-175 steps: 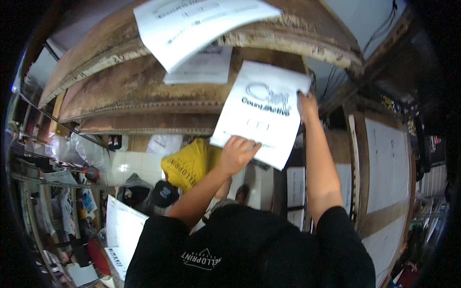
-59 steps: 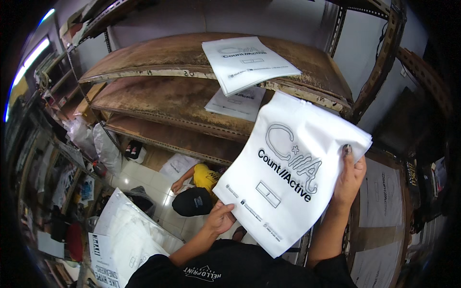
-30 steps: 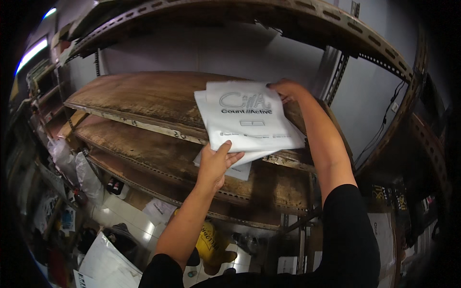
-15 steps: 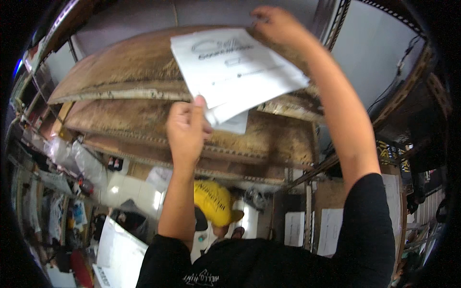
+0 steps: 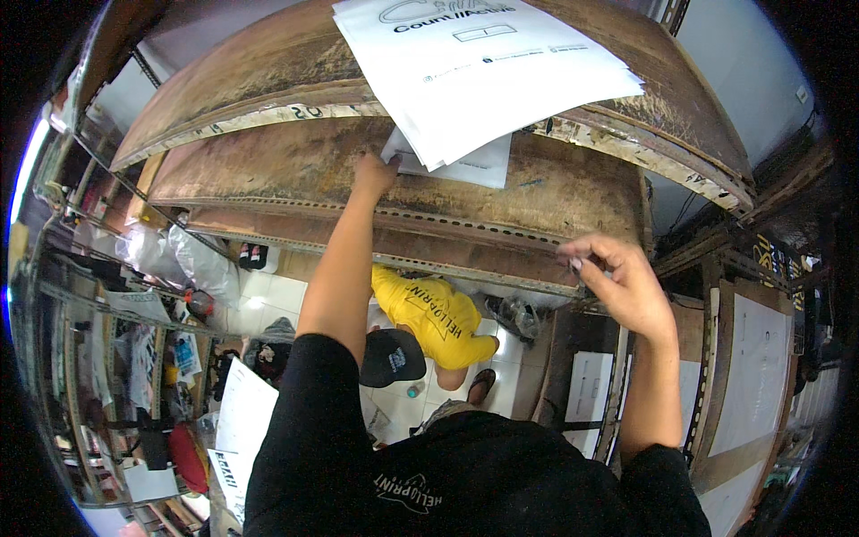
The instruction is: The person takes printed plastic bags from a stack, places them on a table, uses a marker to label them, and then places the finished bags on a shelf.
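Observation:
A stack of large white printed sheets [image 5: 488, 76] lies on the upper worn wooden board [image 5: 242, 85], its near corner hanging over the front edge. Beneath that overhang, another white sheet [image 5: 479, 168] rests on the lower wooden board [image 5: 573, 192]. My left hand [image 5: 376, 173] is at this lower sheet's left edge, fingers closed on it, partly in the shade of the upper board. Apart from the sheets, my right hand [image 5: 622, 282] hovers at the lower right, fingers curled toward the thumb; whether something small is between them I cannot make out.
Below, a person in a yellow shirt [image 5: 425, 313] and dark cap bends over the tiled floor. Metal racks with clutter [image 5: 134, 349] stand at the left, plastic bags [image 5: 197, 259] among them. Upright boards with white sheets [image 5: 752, 367] stand at the right.
My left hand has let go of the upper stack and moved to the lower sheet. My right hand has come down from the far edge toward me. The stack now lies on the upper board.

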`<state>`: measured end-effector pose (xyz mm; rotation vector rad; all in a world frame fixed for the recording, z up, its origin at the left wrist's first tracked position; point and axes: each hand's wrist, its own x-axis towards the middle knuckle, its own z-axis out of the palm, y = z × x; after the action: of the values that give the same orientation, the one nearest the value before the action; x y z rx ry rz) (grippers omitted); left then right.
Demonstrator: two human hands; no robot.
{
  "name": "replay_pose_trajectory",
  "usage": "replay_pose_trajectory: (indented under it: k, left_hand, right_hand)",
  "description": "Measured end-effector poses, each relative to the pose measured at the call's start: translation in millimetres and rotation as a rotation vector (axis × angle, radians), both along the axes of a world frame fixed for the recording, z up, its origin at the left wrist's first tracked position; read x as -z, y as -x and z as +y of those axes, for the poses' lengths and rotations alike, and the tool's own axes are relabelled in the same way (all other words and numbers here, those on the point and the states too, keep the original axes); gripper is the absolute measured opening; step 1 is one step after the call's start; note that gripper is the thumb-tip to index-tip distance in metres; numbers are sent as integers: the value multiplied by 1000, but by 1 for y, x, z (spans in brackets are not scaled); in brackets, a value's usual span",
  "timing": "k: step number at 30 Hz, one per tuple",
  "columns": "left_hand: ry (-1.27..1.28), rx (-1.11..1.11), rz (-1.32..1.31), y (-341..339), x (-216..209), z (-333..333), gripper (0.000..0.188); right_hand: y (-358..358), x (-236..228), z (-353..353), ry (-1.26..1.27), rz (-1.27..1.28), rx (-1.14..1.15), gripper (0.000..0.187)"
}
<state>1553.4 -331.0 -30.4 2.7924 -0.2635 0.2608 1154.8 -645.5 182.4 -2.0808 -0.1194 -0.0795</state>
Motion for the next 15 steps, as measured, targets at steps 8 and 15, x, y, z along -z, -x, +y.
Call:
replay_pose_trajectory:
  k: [8, 15]
  left_hand:
    - [-145, -3, 126, -10, -1, -42, 79]
    - [-28, 48, 198, -45, -4, -53, 77]
  right_hand:
    - [53, 62, -56, -26, 147, 232, 22]
    - [49, 87, -62, -48, 148, 207, 24]
